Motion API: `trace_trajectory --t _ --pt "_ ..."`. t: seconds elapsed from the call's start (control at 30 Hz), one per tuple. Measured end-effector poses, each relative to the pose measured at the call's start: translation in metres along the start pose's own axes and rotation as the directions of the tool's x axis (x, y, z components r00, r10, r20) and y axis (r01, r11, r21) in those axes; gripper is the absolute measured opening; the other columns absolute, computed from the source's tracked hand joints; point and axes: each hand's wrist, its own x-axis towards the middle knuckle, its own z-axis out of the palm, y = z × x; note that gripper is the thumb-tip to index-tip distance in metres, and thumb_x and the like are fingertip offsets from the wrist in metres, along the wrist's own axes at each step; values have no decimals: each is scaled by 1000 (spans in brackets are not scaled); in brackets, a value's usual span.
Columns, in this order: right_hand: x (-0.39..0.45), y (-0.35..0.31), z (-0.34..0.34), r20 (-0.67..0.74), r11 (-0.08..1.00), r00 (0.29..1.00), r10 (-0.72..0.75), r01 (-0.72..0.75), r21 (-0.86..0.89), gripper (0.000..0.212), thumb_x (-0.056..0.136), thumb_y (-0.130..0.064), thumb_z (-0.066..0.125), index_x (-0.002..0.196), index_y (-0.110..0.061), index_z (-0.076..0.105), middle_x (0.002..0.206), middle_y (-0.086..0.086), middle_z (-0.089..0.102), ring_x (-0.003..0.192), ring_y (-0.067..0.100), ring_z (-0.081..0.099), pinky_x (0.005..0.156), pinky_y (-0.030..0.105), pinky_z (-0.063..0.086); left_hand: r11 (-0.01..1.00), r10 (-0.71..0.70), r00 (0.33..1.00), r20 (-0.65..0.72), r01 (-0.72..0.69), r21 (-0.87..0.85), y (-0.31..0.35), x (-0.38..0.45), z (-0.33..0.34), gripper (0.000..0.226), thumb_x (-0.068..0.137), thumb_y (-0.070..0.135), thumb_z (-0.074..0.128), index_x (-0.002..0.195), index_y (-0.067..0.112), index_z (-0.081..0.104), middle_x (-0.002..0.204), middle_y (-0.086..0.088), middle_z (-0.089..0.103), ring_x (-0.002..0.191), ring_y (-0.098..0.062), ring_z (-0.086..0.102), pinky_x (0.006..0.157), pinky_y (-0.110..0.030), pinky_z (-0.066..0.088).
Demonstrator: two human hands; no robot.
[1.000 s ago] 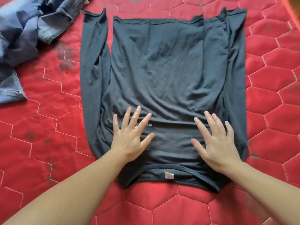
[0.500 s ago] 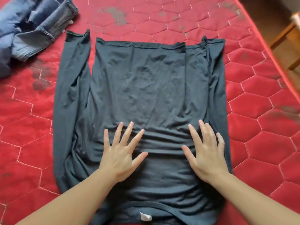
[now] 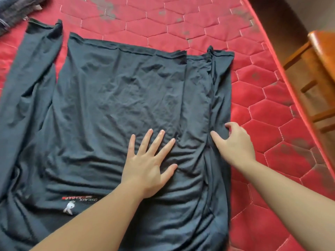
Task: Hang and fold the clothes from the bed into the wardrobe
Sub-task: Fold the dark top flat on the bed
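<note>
Red quilted bedding is lying under a dark long-sleeved shirt, which is spread flat with its hem toward the far side. On its middle the left hand is pressing down with fingers spread. At the shirt's right edge the right hand is pinching the folded-in sleeve. Jeans are bunching at the far left corner, and a wooden chair is standing beside the bed.
</note>
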Motion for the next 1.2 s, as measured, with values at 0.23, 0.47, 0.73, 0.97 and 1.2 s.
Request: trace_trajectory --t 0.23,0.47,0.73,0.97,1.2 --pt "8 -5 -10 114 931 991 64 -100 352 21 74 -17 62 56 -14 53 53 1 47 53 18 46 54 29 43 999 18 1000 -14 -17 39 0 1 3 64 91 67 28 149 40 29 159 2 28 148 -26 19 115 -60 11" --pt "-12 25 -29 253 657 920 300 -391 645 12 92 -16 57 81 -11 57 77 8 63 50 15 60 47 24 48 999 9 1000 -20 -8 48 0 1 4 65 91 67 24 150 40 25 160 2 24 149 -26 15 116 -59 8" --pt "7 -31 -14 101 760 983 151 -181 624 19 78 -12 63 60 -15 58 42 -15 50 49 6 48 44 16 37 999 12 999 -30 -11 47 -1 0 4 64 92 67 26 150 40 27 160 2 25 149 -25 16 116 -58 8" --pt "29 -27 -56 664 246 729 167 -683 688 36 90 -44 57 72 -14 66 61 5 68 53 17 65 56 26 58 1000 17 1000 -18 -17 14 -1 0 1 65 90 66 32 149 39 32 158 2 29 148 -26 19 114 -60 13" --pt "53 -119 -64 -244 591 963 116 131 796 10 88 -10 53 92 -18 57 85 -3 61 74 10 60 78 31 53 1000 26 999 -24 -26 -4 -2 1 -1 65 87 61 38 148 38 36 157 1 32 147 -28 24 113 -61 15"
